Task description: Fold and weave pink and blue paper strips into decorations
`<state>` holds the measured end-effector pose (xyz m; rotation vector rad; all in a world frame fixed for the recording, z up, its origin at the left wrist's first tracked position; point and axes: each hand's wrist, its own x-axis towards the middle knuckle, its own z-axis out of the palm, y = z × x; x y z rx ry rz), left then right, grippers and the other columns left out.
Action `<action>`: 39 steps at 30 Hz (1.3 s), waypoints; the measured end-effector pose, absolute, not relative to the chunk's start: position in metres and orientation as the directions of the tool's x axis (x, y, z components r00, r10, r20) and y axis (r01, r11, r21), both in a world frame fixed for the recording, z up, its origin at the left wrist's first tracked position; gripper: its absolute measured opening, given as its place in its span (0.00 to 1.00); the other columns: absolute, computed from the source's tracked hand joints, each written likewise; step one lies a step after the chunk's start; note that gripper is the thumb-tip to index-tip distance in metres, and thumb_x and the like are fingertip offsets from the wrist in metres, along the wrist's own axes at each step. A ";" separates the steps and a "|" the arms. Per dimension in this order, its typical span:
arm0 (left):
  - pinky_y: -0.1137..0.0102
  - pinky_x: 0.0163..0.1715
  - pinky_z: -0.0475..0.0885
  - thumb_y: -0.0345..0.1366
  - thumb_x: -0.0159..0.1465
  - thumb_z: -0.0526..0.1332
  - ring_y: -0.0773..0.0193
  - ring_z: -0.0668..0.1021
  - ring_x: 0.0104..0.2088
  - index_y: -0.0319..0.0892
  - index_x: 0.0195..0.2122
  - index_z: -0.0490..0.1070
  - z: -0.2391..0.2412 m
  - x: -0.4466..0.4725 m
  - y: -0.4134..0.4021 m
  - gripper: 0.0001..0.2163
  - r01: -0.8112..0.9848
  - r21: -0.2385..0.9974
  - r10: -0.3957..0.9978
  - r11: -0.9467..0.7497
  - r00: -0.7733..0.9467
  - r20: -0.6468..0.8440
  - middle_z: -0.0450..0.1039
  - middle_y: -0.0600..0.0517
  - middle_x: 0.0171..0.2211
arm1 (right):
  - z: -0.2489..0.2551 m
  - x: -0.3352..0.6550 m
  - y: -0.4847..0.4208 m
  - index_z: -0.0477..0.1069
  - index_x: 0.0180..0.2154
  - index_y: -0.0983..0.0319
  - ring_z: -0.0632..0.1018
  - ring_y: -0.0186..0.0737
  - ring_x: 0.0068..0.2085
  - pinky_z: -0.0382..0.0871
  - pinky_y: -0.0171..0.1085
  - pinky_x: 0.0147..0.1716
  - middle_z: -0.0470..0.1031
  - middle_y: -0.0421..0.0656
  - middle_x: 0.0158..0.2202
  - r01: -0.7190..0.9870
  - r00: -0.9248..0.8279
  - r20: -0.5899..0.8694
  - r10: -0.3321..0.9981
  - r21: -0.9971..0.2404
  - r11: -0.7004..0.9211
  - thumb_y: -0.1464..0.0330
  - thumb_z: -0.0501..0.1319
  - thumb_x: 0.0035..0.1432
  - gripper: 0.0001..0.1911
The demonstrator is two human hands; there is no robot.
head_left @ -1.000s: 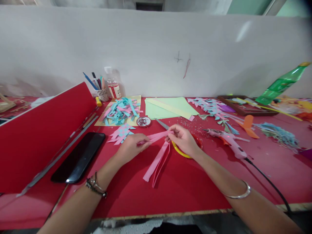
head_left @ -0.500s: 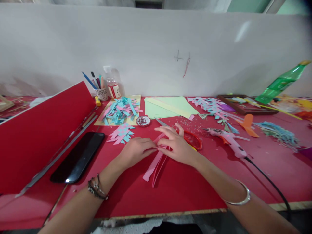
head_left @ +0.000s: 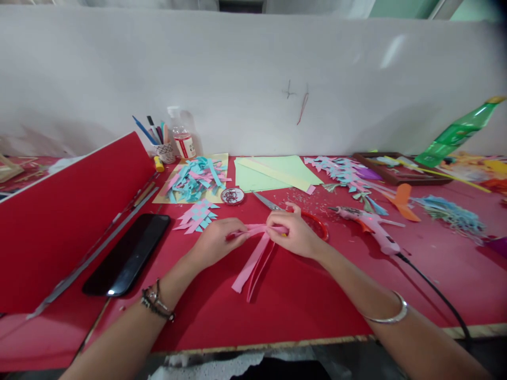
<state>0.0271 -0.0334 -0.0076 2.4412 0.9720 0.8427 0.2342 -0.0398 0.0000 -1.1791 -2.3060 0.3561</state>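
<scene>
Red worktop [head_left: 301, 301] is carrying craft clutter. Left hand [head_left: 214, 241] and right hand [head_left: 296, 233] are both pinching pink paper strips [head_left: 253, 262] between them, one strip running 9-to-3, loose ends trailing toward 7 o'clock. Scissors [head_left: 264, 201] are lying just beyond, at 12 o'clock.

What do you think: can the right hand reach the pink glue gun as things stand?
Probably yes: the glue gun lies just right of the right hand, with only the flat scissors and red table between. It would first have to release the pink paper strips it pinches.
</scene>
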 end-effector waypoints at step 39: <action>0.74 0.33 0.68 0.33 0.54 0.57 0.69 0.72 0.30 0.40 0.36 0.63 -0.012 0.033 -0.037 0.09 0.353 0.766 0.823 -0.538 0.416 0.386 0.68 0.52 0.30 | 0.000 0.230 -0.041 0.69 0.32 0.61 0.70 0.33 0.30 0.58 0.31 0.31 0.73 0.41 0.30 0.575 -0.530 0.326 0.782 -0.539 0.615 0.64 0.51 0.56 0.11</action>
